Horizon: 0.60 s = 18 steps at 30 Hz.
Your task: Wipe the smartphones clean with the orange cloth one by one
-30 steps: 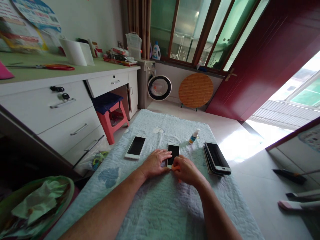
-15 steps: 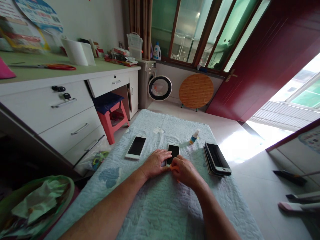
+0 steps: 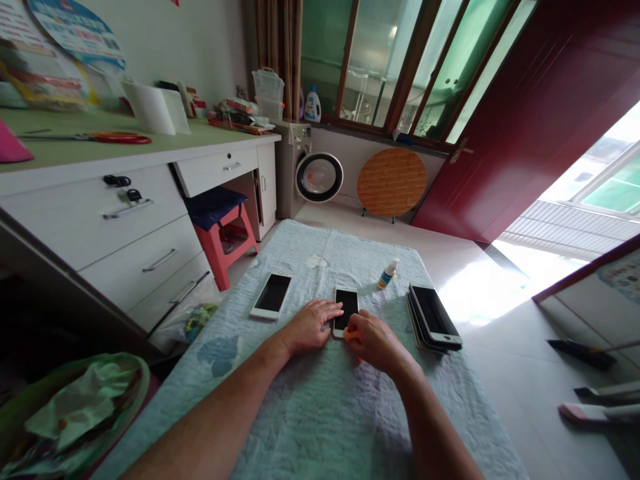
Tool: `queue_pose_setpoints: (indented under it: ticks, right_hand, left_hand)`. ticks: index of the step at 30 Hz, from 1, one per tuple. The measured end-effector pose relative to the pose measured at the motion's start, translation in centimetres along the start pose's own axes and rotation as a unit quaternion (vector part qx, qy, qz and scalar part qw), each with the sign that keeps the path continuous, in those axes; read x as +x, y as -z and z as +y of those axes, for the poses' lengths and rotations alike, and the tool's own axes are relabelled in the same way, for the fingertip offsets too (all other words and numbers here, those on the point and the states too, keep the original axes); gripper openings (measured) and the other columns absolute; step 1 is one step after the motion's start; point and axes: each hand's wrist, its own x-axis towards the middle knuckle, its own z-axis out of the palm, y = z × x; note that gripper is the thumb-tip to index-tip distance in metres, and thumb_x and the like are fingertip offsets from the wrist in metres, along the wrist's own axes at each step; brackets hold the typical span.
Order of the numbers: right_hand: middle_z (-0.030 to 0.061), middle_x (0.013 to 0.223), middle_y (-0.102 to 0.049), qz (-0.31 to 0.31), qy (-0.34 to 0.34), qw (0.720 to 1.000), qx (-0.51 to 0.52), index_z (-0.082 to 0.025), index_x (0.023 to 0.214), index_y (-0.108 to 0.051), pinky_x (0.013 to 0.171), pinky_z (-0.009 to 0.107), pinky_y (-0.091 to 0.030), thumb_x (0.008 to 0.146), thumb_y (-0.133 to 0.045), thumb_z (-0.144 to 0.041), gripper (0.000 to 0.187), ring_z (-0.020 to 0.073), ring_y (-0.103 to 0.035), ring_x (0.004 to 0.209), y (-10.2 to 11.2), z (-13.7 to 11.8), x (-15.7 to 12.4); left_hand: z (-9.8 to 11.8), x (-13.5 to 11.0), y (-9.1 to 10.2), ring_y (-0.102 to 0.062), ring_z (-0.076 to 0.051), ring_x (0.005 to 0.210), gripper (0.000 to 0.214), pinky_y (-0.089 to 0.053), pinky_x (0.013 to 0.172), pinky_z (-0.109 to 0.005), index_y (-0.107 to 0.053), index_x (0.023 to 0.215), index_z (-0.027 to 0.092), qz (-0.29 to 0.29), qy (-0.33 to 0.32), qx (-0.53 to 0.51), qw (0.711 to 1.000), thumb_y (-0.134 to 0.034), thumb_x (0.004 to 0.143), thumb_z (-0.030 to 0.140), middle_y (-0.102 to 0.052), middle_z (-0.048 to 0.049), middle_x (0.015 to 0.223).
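A white smartphone (image 3: 346, 301) with a dark screen lies face up on the quilted cover, between my two hands. My left hand (image 3: 313, 323) rests flat at its left side, fingers stretched out, with the fingertips touching the left part of the screen. My right hand (image 3: 373, 337) is closed around an orange cloth (image 3: 353, 335), pressed at the phone's lower right corner. Most of the cloth is hidden under the fingers. To the left lies another white smartphone (image 3: 273, 293), face up. Beyond my right hand stands a small spray bottle (image 3: 388, 274).
A stack of phones (image 3: 434, 317) lies near the right edge of the pale blue quilted cover (image 3: 300, 427). A waste bin (image 3: 145, 380) stands at lower left. Further off are a white desk (image 3: 135, 247), a red stool (image 3: 220, 260) and a washing machine (image 3: 286, 170) with its door ajar.
My right hand has moved slightly right with the orange cloth, showing more of the phone's lower edge. My left thumb has drawn back a little from the phone's bottom.
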Motion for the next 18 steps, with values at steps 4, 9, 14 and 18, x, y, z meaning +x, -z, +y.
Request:
queue_pose_setpoints:
  ticks: [4,9,14,18]
  right_hand:
    - [0.0001,0.080,-0.053,0.014,0.005,1.000,-0.008,-0.016,0.080,-0.058,0.063,0.022,-0.029,0.081,-0.055,-0.015,0.004,0.0096,-0.047,0.069,-0.1,-0.6,0.1]
    - [0.0015,0.083,-0.053,0.030,0.013,0.999,-0.038,-0.017,0.085,-0.059,0.065,0.023,-0.031,0.086,-0.053,-0.019,0.006,0.0119,-0.049,0.074,-1.2,-2.0,0.7]
    - [0.0028,0.086,-0.055,0.039,0.024,0.998,-0.048,-0.018,0.089,-0.060,0.068,0.024,-0.032,0.086,-0.054,-0.021,0.007,0.0133,-0.050,0.077,-1.6,-2.4,1.0]
    - [0.0015,0.082,-0.054,0.030,0.009,0.999,-0.042,-0.018,0.086,-0.060,0.065,0.024,-0.030,0.087,-0.053,-0.022,0.008,0.0120,-0.049,0.072,-0.9,-1.7,0.6]
  left_hand:
    - [-0.3,0.1,-0.1,-0.040,-0.021,0.136,0.051,-0.023,0.117,-0.042,-0.054,0.133,0.025,-0.021,0.012,-0.007,1.000,-0.052,0.083,0.013,-0.046,-0.0026,0.147]
    - [-0.6,0.1,-0.5,-0.042,-0.021,0.135,0.049,-0.024,0.116,-0.043,-0.052,0.135,0.027,-0.007,0.007,-0.019,1.000,-0.050,0.087,0.015,-0.049,-0.0018,0.144]
    - [-0.5,0.1,-0.5,-0.044,-0.022,0.134,0.049,-0.026,0.116,-0.043,-0.050,0.137,0.025,0.001,0.007,-0.020,1.000,-0.049,0.088,0.018,-0.051,-0.0040,0.143]
    - [-0.4,0.0,-0.3,-0.040,-0.022,0.136,0.048,-0.022,0.117,-0.045,-0.053,0.134,0.027,-0.020,0.019,-0.023,0.999,-0.049,0.087,0.017,-0.047,-0.0020,0.146]
